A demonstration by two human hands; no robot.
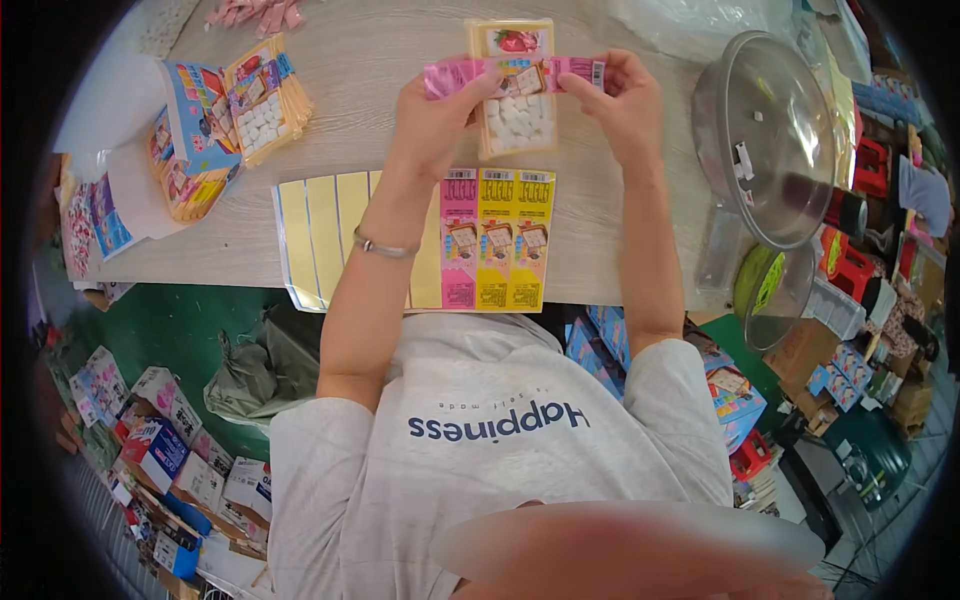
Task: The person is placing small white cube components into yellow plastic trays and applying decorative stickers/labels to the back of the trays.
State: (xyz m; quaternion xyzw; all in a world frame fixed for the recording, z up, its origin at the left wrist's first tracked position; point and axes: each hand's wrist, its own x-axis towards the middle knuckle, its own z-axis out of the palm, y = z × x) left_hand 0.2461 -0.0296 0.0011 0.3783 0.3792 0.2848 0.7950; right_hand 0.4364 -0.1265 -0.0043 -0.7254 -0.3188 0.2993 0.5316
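A pink printed label strip is stretched sideways over a clear plastic tray at the far middle of the table. White marshmallow-like pieces fill the tray's near part, and a strawberry picture shows in its far part. My left hand pinches the label toward its left end, thumb on top. Its right end is between the thumb and fingers of my right hand. Nearer to me lies a label sheet, with bare yellowish backing on the left and several pink and yellow labels on the right.
At left, a blue printed box holds several packed trays, near a white bag. A round clear plastic bowl stands at right, with a smaller clear container below it. Pink scraps lie at the far edge.
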